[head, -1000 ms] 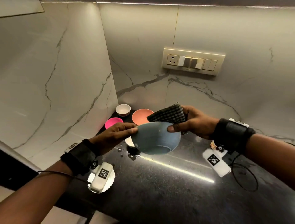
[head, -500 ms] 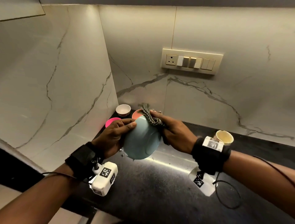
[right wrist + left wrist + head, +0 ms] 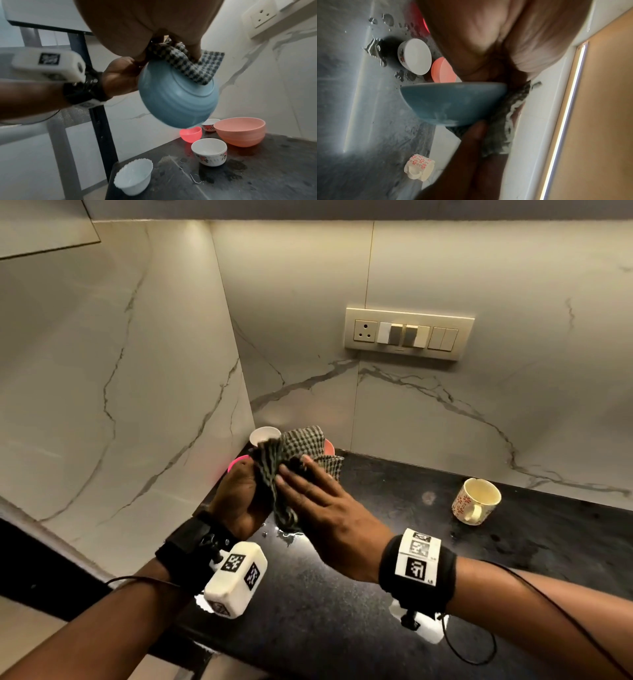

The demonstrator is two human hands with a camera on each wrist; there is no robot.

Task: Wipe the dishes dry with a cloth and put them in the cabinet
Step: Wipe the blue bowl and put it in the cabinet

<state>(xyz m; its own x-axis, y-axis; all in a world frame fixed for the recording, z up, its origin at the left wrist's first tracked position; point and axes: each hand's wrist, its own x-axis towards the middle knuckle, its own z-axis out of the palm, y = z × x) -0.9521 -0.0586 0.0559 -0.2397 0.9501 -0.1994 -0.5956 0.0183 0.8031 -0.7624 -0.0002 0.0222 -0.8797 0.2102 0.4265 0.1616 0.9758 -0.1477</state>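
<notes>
over the wet black surface (image 3: 376,594), toward its back left corner: holds the blue bowl (image 3: 176,97) in the air between both hands, tipped on its side, so hidden from the head view. grips it at the rim with the left hand (image 3: 239,498), fingers curled, mouth turned toward that palm. meets the foot ring with the right hand (image 3: 325,518), fingers fairly straight and spread, pressing the checked cloth (image 3: 301,446) against the base. likely mid-wipe on the outside; inside not shown, so cannot tell whether dry. for putting away, probably only needs the left hand's grip; no cabinet surely in view.

below, upright on the surface: peach bowl (image 3: 240,132), empty as far as shown; white scalloped bowl (image 3: 133,175) near the front edge, empty; flowered mug (image 3: 476,501) well apart to the right, empty; nearer flowered cup (image 3: 209,151), empty; farther flowered cup (image 3: 208,126), contents hidden; small pink bowl (image 3: 190,134) beside them; water drops (image 3: 193,178) around.
</notes>
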